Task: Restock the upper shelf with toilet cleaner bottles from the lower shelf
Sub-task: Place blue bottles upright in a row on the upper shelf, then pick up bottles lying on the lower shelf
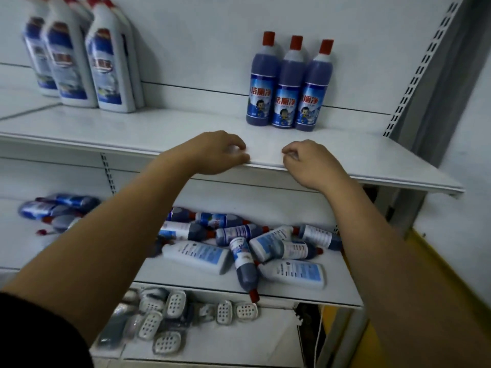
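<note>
1. My left hand (220,152) and right hand (309,163) rest on the front lip of the upper shelf (159,134), in the middle of the frame. The fingers of both are loosely curled and neither holds a bottle. I judge I am between trips.
2. Three blue toilet cleaner bottles (289,83) stand upright at the upper right of centre, touching side by side, labels forward, pushed back against the rear panel. That placement leaves the front of the shelf free for more rows.
3. The stock I draw from is the heap of bottles (239,243) lying criss-crossed on the lower shelf (337,293), lower centre. One blue bottle pokes its red cap over the front edge, so it looks likely to roll off.
4. Tall white bottles (106,70) keep their own group at the upper left, well apart from the blue ones.
5. White perforated trays (172,309) lie on the bottom shelf.
</note>
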The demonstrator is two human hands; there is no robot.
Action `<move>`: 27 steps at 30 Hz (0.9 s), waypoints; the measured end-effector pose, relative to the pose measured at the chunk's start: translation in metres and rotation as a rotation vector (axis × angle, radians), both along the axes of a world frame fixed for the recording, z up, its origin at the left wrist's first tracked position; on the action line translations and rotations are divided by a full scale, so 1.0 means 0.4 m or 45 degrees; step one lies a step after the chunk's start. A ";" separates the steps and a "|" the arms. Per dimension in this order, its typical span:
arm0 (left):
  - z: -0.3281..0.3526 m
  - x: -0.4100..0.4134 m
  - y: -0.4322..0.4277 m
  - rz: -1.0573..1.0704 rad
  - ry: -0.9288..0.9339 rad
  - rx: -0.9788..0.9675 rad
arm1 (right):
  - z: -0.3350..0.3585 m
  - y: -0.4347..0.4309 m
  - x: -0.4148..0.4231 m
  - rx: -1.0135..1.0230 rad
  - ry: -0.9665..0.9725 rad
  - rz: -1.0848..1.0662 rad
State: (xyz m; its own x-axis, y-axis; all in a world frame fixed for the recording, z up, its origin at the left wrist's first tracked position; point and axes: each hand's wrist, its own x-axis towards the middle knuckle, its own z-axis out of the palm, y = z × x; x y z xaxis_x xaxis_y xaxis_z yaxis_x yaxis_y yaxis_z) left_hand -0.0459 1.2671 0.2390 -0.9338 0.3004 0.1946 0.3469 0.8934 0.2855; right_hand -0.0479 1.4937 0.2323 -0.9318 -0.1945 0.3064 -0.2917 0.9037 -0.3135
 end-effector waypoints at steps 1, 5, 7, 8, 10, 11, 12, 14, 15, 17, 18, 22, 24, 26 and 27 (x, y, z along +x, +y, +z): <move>0.001 0.008 -0.025 0.016 0.008 -0.014 | -0.001 -0.029 0.014 -0.014 0.008 0.019; -0.004 0.037 -0.151 0.062 0.105 -0.028 | -0.009 -0.151 0.076 -0.011 0.056 0.073; -0.016 0.066 -0.222 0.045 0.139 -0.004 | -0.015 -0.225 0.107 -0.015 0.086 0.096; -0.021 0.085 -0.261 0.037 0.153 0.016 | -0.018 -0.268 0.123 -0.027 0.101 0.111; -0.030 0.126 -0.355 0.042 0.190 0.046 | -0.028 -0.370 0.155 -0.054 0.130 0.154; -0.036 0.145 -0.409 0.048 0.217 0.046 | -0.036 -0.426 0.171 -0.075 0.146 0.181; -0.043 0.164 -0.468 0.058 0.242 0.037 | -0.044 -0.485 0.187 -0.102 0.161 0.204; -0.058 0.201 -0.593 0.102 0.283 0.028 | -0.064 -0.600 0.214 -0.157 0.183 0.240; -0.067 0.218 -0.659 0.135 0.296 0.037 | -0.074 -0.657 0.224 -0.186 0.177 0.247; -0.086 0.257 -0.779 0.209 0.302 0.071 | -0.098 -0.761 0.241 -0.234 0.130 0.248; -0.098 0.277 -0.832 0.248 0.295 0.091 | -0.110 -0.809 0.249 -0.250 0.102 0.251; -0.159 0.341 -1.008 0.388 0.213 0.175 | -0.165 -0.973 0.264 -0.256 -0.024 0.278; -0.199 0.358 -1.078 0.448 0.172 0.217 | -0.199 -1.036 0.260 -0.232 -0.079 0.303; -0.238 0.366 -1.136 0.513 0.130 0.255 | -0.234 -1.085 0.245 -0.204 -0.121 0.308; -0.257 0.367 -1.161 0.543 0.110 0.274 | -0.254 -1.106 0.235 -0.201 -0.151 0.304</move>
State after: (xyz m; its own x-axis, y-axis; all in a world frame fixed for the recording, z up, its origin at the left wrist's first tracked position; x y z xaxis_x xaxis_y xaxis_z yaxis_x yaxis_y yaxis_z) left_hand 0.1008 0.8029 0.1363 -0.9426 -0.1611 0.2925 -0.0066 0.8848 0.4660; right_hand 0.0463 1.0512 0.1305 -0.8964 -0.3710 0.2424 -0.4432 0.7511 -0.4893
